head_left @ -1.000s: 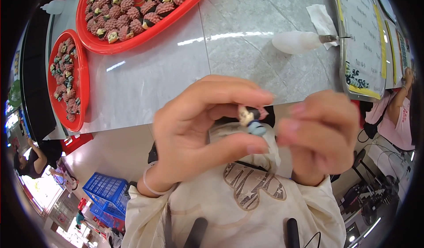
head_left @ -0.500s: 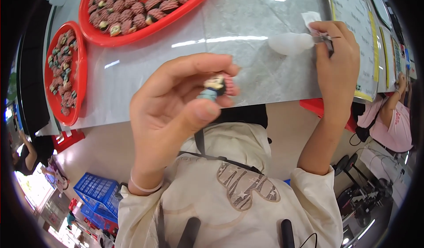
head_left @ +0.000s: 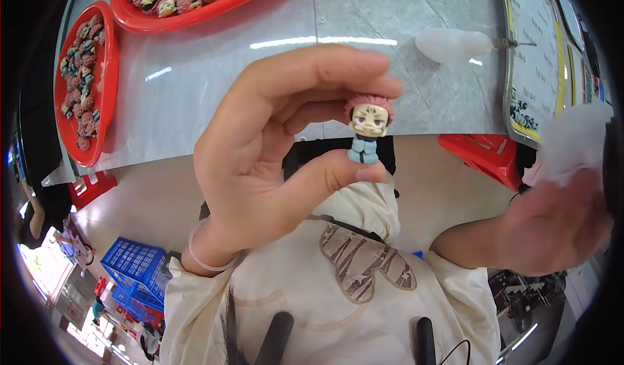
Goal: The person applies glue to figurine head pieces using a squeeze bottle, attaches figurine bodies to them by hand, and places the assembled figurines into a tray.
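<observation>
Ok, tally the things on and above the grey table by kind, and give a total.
Red trays holding many small figures: 2, the large tray and the small tray
Pink-haired figure pinched in the left hand: 1
Translucent squeeze bottle with metal tip: 1
White wipe in the blurred right hand: 1
Framed printed sheet: 1
Total: 6

The right hand (head_left: 552, 225) is smeared by blur at the picture's right rim, and the white thing (head_left: 572, 144) it holds up is too soft to tell cloth from tissue or how the fingers grip it. The big red tray (head_left: 195, 17) is cut off by the top edge, and the small pieces in the side tray (head_left: 97, 115) are too tiny to make out. The board (head_left: 533, 59) runs into the dark rim.
</observation>
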`<action>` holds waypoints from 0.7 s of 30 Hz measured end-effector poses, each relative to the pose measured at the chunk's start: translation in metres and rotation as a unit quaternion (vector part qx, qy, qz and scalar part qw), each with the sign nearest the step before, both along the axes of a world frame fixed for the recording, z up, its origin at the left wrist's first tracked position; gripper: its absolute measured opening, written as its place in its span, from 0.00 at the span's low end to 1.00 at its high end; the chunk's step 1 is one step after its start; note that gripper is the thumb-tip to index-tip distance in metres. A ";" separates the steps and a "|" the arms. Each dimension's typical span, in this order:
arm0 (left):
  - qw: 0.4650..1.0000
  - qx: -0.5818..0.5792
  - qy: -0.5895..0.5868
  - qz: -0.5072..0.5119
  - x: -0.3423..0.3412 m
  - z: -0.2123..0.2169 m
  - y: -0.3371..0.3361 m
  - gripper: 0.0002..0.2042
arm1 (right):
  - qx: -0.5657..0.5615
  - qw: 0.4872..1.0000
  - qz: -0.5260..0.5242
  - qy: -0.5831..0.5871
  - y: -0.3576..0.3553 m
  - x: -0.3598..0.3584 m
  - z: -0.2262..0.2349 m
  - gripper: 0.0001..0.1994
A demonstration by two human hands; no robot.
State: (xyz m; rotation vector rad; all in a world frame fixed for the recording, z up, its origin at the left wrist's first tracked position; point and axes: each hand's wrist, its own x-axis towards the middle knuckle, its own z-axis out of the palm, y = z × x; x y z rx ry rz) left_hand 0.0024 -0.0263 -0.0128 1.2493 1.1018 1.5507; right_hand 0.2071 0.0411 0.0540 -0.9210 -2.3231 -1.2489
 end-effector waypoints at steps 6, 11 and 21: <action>0.994 0.029 0.104 0.034 0.009 0.008 0.001 0.28 | -0.510 0.720 0.293 0.369 -0.015 -0.056 -0.037 0.07; 0.987 0.089 0.132 0.011 0.005 -0.005 0.000 0.27 | -0.451 0.748 0.289 0.393 -0.025 -0.061 -0.049 0.08; 0.991 0.084 0.082 0.067 -0.002 0.001 0.002 0.30 | -0.494 0.705 0.207 0.464 -0.017 -0.043 -0.049 0.09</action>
